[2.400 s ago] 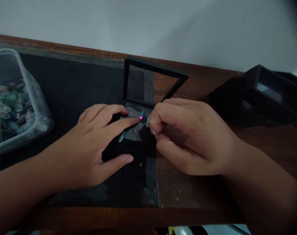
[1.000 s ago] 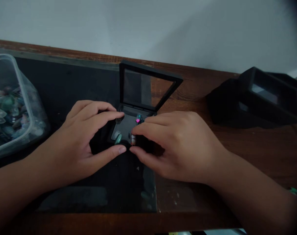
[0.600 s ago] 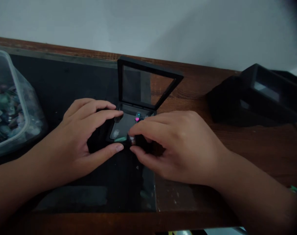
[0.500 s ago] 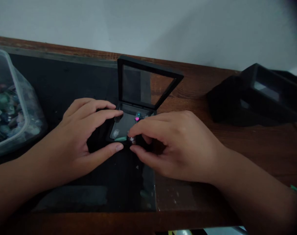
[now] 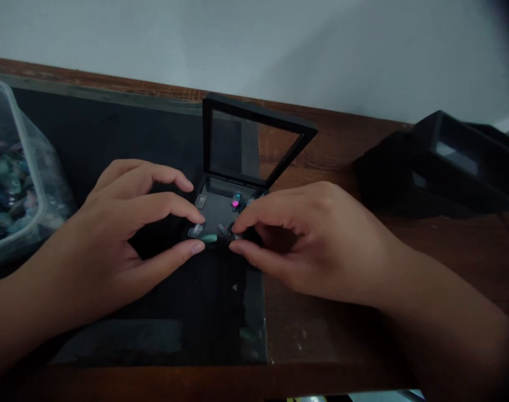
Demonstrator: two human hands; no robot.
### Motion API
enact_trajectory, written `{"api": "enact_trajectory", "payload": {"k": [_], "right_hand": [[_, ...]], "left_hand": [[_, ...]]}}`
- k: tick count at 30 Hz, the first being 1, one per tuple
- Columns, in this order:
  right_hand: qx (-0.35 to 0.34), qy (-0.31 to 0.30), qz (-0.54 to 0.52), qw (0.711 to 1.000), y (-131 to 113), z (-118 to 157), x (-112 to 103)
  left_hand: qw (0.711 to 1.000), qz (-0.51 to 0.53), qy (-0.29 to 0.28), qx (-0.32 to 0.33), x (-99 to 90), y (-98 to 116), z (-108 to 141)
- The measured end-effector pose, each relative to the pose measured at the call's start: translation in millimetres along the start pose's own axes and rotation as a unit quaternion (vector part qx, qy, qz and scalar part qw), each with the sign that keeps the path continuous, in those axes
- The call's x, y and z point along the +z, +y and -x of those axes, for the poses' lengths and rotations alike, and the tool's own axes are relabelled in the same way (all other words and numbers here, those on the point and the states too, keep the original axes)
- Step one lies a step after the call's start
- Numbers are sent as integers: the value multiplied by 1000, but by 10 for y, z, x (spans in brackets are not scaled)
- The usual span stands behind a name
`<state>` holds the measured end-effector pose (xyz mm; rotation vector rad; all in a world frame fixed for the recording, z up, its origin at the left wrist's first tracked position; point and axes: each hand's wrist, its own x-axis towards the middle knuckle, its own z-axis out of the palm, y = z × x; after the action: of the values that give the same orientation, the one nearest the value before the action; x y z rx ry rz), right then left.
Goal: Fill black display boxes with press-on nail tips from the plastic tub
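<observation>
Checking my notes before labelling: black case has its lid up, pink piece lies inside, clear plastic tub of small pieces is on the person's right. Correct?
One fix: the clear plastic tub of small pieces is on the person's left, as the head view shows. The black case does have its lid up, and the pink piece lies inside.

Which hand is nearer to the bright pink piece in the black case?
Right. The right hand is close beside the pink piece, on its right; the left hand is farther off, reaching the near left corner of the case.
</observation>
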<state>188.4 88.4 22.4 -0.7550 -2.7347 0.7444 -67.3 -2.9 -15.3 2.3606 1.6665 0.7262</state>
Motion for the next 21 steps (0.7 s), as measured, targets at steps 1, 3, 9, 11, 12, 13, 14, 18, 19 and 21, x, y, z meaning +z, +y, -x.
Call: {"api": "enact_trajectory", "payload": {"k": [1, 3, 9, 11, 12, 13, 14, 18, 19, 21], "right_hand": [[3, 1, 3, 1000, 7, -2, -4], [8, 1, 5, 1000, 20, -6, -10], [10, 3, 32, 999, 16, -7, -19], [5, 3, 30, 1000, 15, -2, -22], [3, -1, 25, 1000, 19, 0, -24], [-2, -5, 18, 1000, 26, 0, -27], [-8, -10, 12, 1000, 36, 0, -30], [-28, -20, 7, 999, 78, -15, -48], [-31, -22, 12, 999, 85, -19, -51], [-35, -27, 21, 999, 95, -26, -52]], "left_hand": [[1000, 5, 2, 6, 4, 3, 5], [1000, 12, 0, 15, 10, 9, 12], [999, 27, -7, 21, 35, 80, -8], [999, 26, -10, 26, 47, 125, -27], [999, 24, -15, 27, 53, 147, -37], [999, 23, -17, 26, 58, 166, -46], [999, 24, -18, 26, 63, 181, -54], [1000, 20, -9, 20, 84, 207, -66], [1000, 16, -5, 21, 88, 207, -66], [1000, 6, 3, 24, 94, 205, -65]]}}
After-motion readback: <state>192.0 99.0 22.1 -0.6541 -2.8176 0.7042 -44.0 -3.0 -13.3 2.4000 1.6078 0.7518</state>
